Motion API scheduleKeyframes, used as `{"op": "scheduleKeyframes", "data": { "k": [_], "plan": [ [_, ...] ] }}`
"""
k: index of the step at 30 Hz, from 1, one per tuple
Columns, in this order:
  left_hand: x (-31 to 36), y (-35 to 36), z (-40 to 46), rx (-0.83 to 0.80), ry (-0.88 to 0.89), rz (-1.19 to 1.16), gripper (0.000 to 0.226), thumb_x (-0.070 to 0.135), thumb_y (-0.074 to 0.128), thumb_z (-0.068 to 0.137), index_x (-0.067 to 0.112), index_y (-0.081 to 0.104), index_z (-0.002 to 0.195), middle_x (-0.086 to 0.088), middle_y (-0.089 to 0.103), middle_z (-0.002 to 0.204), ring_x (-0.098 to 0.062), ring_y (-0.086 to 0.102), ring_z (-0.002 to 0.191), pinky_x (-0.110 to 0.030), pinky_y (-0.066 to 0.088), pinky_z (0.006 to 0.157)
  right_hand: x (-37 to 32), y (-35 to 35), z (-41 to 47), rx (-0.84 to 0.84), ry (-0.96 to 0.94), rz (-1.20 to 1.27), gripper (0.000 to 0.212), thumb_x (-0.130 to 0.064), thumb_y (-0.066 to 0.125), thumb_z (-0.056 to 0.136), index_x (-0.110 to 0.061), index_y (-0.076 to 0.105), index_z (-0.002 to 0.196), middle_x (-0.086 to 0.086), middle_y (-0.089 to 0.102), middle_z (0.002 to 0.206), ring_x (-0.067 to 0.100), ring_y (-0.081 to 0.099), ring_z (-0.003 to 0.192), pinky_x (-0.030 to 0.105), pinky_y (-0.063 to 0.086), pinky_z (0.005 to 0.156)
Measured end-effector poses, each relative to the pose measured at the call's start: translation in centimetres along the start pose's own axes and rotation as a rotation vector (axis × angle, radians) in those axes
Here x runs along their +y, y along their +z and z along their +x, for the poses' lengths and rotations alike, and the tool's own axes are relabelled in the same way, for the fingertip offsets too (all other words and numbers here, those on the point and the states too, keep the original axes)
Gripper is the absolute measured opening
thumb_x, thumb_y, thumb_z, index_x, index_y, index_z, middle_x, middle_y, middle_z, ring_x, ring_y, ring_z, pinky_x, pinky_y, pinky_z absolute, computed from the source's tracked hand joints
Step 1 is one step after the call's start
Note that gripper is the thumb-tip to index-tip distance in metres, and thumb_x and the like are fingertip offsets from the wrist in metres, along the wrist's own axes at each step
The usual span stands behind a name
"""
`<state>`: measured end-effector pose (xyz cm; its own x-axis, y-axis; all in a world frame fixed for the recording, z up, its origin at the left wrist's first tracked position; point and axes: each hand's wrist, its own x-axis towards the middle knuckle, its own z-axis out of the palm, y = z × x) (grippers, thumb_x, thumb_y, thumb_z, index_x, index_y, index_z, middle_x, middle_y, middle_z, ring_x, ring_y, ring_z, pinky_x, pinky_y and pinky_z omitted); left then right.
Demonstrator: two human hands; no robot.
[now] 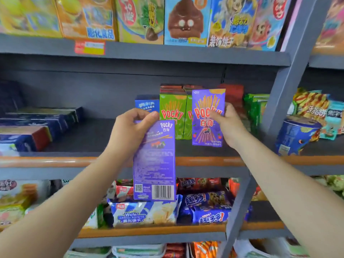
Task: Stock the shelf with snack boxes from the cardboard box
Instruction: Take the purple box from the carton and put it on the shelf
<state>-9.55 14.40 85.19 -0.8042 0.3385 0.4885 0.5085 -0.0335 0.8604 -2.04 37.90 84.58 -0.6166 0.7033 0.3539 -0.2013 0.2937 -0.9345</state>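
The right hand [229, 125] has its thumb across the front of a purple Pocky box [208, 118], pressed over the red lettering, with the other fingers curled round the box's right edge and out of sight behind it. That box stands upright, front face toward us, its bottom edge low over the middle shelf [89, 138]; whether it touches the board I cannot tell. It sits just in front of the green Pocky boxes [172, 116], which stand upright on the shelf, covering part of the right-hand one.

The left hand [130, 133] grips a second purple Pocky box [155, 164] by its top end: thumb on the printed back face near the small logo, fingers curled over the top edge and down behind. This box hangs below the hand, roughly upright, back panel with barcode and QR code toward us, in front of the shelf's orange edge strip [55, 161] and apart from the board itself. The two purple boxes are near each other but not touching.

Behind the left hand's fingers a blue box [147, 104] stands beside the green ones. Red boxes [232, 94] are stacked behind them. Dark blue boxes [37, 121] lie flat at the shelf's left end. Green packets [255, 108] stand to the right. Above, a row of bright snack boxes [186, 21] lines the upper shelf; below, wafer and cookie bags [149, 213] fill the lower one.
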Motion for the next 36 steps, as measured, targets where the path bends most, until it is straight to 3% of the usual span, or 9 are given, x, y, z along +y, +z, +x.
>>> {"op": "scheduleKeyframes", "data": {
  "k": [5,10,15,19,22,26,29,32,36],
  "plan": [
    [0.0,-0.9,3.2,-0.060,-0.058,-0.111,0.019,0.031,0.065,0.083,0.014,0.061,0.075,0.007,0.063,0.057,-0.008,0.059,0.050,-0.030,0.051,0.059,2.0,2.4,2.5,0.046,0.008,-0.140,0.019,-0.009,0.055,0.092,-0.016,0.047,0.108,0.000,0.060,0.095,0.011,0.058,0.075,0.018,0.049,0.061],
    [-0.2,-1.4,4.5,-0.111,-0.074,-0.176,0.020,0.031,0.065,0.083,0.015,0.058,0.075,0.005,0.064,0.056,-0.009,0.061,0.050,-0.030,0.051,0.059,3.1,3.0,3.3,0.260,-0.047,-0.469,0.063,-0.028,0.073,0.074,-0.011,0.042,0.126,0.018,0.052,0.121,0.035,0.050,0.113,0.048,0.041,0.098],
    [-0.4,-0.8,4.2,-0.131,-0.053,-0.149,0.025,0.033,0.064,0.083,0.010,0.056,0.082,0.007,0.064,0.055,-0.006,0.063,0.051,-0.027,0.050,0.059,1.5,2.7,2.0,0.241,-0.133,-0.593,0.085,-0.021,0.071,0.081,-0.006,0.016,0.145,0.019,0.033,0.141,0.033,0.034,0.130,0.039,0.029,0.107],
    [0.0,-0.2,3.5,-0.124,-0.034,-0.156,0.029,0.033,0.064,0.084,0.005,0.056,0.088,0.009,0.064,0.053,-0.005,0.064,0.051,-0.026,0.050,0.057,-0.2,2.5,0.1,0.254,-0.148,-0.691,0.081,-0.025,0.068,0.083,-0.007,0.019,0.144,0.019,0.031,0.142,0.034,0.034,0.130,0.040,0.028,0.106],
    [0.4,0.1,3.1,-0.106,-0.034,-0.178,0.024,0.033,0.063,0.084,0.012,0.054,0.079,0.009,0.064,0.052,-0.005,0.064,0.051,-0.026,0.050,0.057,-2.7,3.3,-3.5,0.028,-0.350,-0.479,0.047,-0.025,0.059,0.089,-0.012,0.042,0.131,0.002,0.053,0.120,0.011,0.050,0.110,0.028,0.036,0.097],
    [1.1,0.6,2.1,-0.136,0.024,-0.125,0.019,0.033,0.063,0.085,0.019,0.053,0.077,0.010,0.065,0.059,-0.004,0.064,0.056,-0.025,0.049,0.057,-5.4,4.1,-7.4,-0.446,-0.215,-0.394,0.035,-0.031,0.060,0.088,-0.022,0.050,0.120,-0.012,0.059,0.091,0.006,0.060,0.081,0.021,0.045,0.071],
    [0.7,1.2,1.0,-0.115,0.117,-0.018,0.018,0.031,0.062,0.086,0.023,0.051,0.096,0.008,0.062,0.084,-0.009,0.061,0.073,-0.032,0.049,0.070,-6.0,4.2,-8.1,-0.417,-0.265,-0.561,0.035,-0.023,0.065,0.083,-0.018,0.052,0.114,-0.014,0.058,0.078,-0.002,0.055,0.053,0.014,0.042,0.050],
    [-0.9,1.8,-1.6,-0.015,0.293,0.164,0.057,0.046,0.062,0.077,0.009,0.045,0.118,-0.003,0.051,0.110,-0.022,0.053,0.100,-0.039,0.045,0.089,-6.1,3.8,-8.7,-0.239,-0.189,-0.559,0.028,-0.017,0.062,0.081,-0.015,0.048,0.105,-0.002,0.059,0.063,0.005,0.052,0.033,0.019,0.043,0.037],
    [-2.2,2.9,-5.9,-0.249,0.311,0.391,0.083,0.065,0.058,0.062,0.008,0.047,0.123,-0.008,0.048,0.123,-0.022,0.044,0.116,-0.034,0.037,0.099,-6.7,3.3,-9.4,-0.097,-0.157,-0.462,0.031,-0.016,0.058,0.081,-0.013,0.042,0.108,0.002,0.055,0.050,0.011,0.050,0.027,0.016,0.035,0.032]
  ]
}}
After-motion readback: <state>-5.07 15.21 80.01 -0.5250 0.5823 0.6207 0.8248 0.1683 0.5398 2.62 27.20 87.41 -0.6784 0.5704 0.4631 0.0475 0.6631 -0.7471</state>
